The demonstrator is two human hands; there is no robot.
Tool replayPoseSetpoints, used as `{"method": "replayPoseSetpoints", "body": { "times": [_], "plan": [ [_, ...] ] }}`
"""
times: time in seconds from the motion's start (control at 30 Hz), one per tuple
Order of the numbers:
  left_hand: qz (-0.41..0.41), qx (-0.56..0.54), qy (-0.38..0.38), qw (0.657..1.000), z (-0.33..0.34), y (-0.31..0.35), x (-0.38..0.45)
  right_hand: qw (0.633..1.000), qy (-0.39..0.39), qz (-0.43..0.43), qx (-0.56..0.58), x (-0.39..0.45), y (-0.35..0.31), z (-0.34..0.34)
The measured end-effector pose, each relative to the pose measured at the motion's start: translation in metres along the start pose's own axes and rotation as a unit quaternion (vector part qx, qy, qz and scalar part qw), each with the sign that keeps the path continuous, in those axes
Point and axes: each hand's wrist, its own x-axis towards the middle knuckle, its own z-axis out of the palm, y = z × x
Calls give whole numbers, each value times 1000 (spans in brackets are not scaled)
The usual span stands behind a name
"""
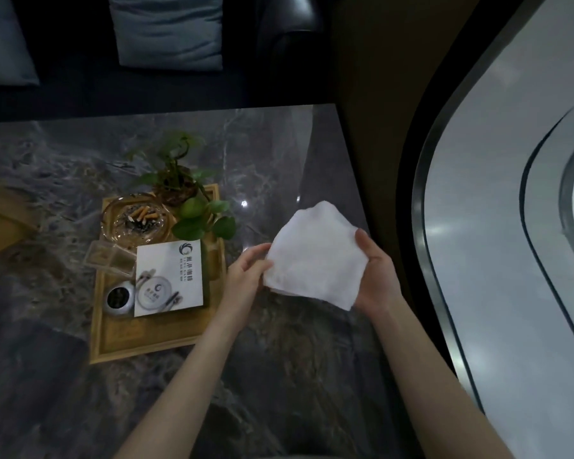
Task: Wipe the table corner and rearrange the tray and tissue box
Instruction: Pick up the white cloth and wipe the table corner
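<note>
Cloth (pixel 315 256), white and soft, sits folded between my hands above the table's (pixel 279 150) right edge. My left hand (pixel 246 276) pinches its left side. My right hand (pixel 376 276) curls around its right side. The table is dark, shiny stone with grey swirls. A flat wooden tray (pixel 153 339) lies near the far right corner. It holds a glass ashtray (pixel 136 218) with stubs, a leafy plant (pixel 186 180), a white card (pixel 169 279) and a small round tin (pixel 120 298). The tissue box (pixel 0 220) rests at the left edge. Blue pillows (pixel 169 28) sit behind.
</note>
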Motion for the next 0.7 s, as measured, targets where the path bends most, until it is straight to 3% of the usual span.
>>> {"method": "replayPoseSetpoints", "body": {
  "times": [0.07,0.13,0.23,0.33,0.4,0.5,0.53,0.57,0.63,0.7],
  "plan": [
    [73,138,68,985,4,-8,8,998,27,-36,-52,-3,-16,9],
    [147,288,111,940,5,-19,18,984,54,-73,-151,-7,-33,21],
    [189,461,98,861,4,-37,37,910,111,-144,-372,-10,-54,42],
    [190,549,87,809,3,-48,56,831,161,-211,-489,0,-68,53],
    [170,574,82,797,4,-48,66,759,167,-246,-579,11,-71,55],
    [157,582,79,794,6,-49,76,594,148,-266,-744,40,-62,47],
    [156,584,80,793,7,-51,78,557,124,-264,-778,50,-55,43],
    [158,585,82,791,7,-52,79,547,86,-249,-795,57,-46,38],
    [165,583,87,791,6,-54,79,586,14,-211,-782,70,-25,29],
    [174,575,93,794,6,-54,80,591,16,-222,-776,80,-6,19]
  ]
}}
